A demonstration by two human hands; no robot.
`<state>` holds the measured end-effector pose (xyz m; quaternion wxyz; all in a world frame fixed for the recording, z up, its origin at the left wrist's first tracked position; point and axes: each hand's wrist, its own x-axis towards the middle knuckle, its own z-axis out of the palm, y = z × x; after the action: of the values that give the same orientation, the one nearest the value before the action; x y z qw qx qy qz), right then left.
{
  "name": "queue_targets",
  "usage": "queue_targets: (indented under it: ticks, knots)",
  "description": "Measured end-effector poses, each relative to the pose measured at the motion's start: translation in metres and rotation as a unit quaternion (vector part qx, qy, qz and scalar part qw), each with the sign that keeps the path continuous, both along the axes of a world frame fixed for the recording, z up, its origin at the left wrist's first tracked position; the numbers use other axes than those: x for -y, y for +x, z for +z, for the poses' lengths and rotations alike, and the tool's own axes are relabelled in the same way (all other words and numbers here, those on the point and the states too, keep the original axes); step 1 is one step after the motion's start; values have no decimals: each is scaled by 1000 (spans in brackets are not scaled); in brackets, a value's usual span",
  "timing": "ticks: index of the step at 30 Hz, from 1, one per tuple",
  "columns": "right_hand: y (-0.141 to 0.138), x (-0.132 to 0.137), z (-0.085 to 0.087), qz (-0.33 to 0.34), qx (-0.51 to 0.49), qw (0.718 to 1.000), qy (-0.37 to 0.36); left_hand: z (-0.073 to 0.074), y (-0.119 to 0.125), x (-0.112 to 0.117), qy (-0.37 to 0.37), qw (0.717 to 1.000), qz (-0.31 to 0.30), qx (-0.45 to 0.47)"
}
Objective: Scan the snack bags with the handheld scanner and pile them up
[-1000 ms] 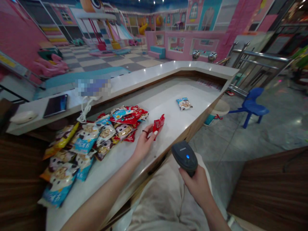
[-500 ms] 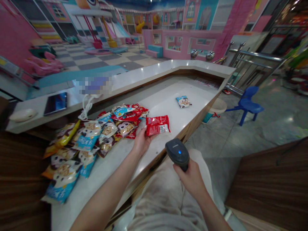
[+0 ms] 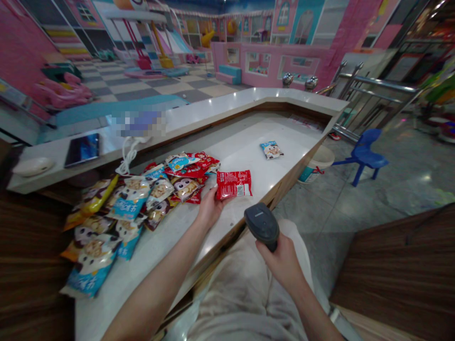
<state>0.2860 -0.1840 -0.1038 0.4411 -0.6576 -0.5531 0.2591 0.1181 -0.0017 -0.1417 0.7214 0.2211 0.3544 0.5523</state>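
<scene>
My left hand [image 3: 211, 208] grips the left edge of a red snack bag [image 3: 233, 183], which lies on the white counter with its printed back and barcode up. In my right hand [image 3: 282, 258] is a dark barcode scanner [image 3: 262, 224], its head toward the red bag and just short of it. Left of the bag spreads a pile of snack bags in blue, red, brown and yellow, among them a blue bag [image 3: 131, 199] and a brown one [image 3: 186, 188]. One small blue snack bag [image 3: 272, 149] lies apart, farther along the counter.
A raised ledge [image 3: 213, 105] runs along the counter's back, bearing a phone [image 3: 82, 149], a white rounded object [image 3: 33, 166] and a coiled white cable [image 3: 127, 158]. To the right stand a bucket [image 3: 316, 166], a blue chair [image 3: 368, 154] and metal railings [image 3: 380, 90].
The blue light on top of the scanner has gone out. Both hands, the red bag and the other bags stay practically where they were.
</scene>
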Motion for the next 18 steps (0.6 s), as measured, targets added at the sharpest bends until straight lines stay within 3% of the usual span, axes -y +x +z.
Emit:
queue_targets:
  ticks: [7,11,13,16,18]
  knots:
    - [3,3,4,-4,2,1000,5,-1,1,5,71,996,-9,-46]
    - [10,3,3,-12,-1,1000,8,15,-4,6,160,974,12,-160]
    - [13,2,1,-18,-2,1000,9,27,-11,2,256,927,19,-273]
    - [16,1,0,-29,0,1000,9,37,-23,-11,394,800,3,-453]
    - [16,1,1,-33,-1,999,10,35,-30,-20,430,728,-2,-534]
